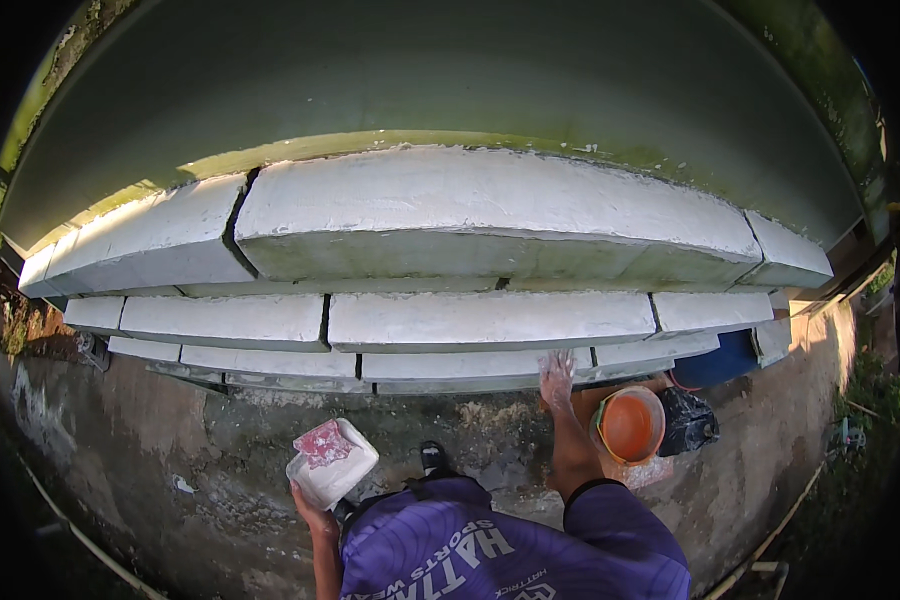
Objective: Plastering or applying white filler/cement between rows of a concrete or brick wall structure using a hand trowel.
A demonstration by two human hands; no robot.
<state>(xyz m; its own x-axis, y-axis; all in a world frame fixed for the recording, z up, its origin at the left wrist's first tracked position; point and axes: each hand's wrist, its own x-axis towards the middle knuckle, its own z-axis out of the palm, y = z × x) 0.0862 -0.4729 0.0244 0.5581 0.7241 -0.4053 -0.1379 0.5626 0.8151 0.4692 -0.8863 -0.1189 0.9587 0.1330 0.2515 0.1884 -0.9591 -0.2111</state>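
The lowest white ledge (460, 365) lies ahead of both hands, its long axis running from left to right. The right hand (558, 374) is nearer, with fingers spread over its front edge; whether it touches, I cannot tell. The left hand (312, 510) grips a white tub (372, 462), in which a pink cloth (323, 444) lies. Ground (385, 415) shows between tub and ledge; an orange bucket (654, 400) stands just right of the right forearm.

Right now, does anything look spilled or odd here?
Yes, a little mess. A white splotch stands out on the darker ground, to the left of the white tub that the left hand holds; perhaps it is a drip. The right hand also looks smeared with white.
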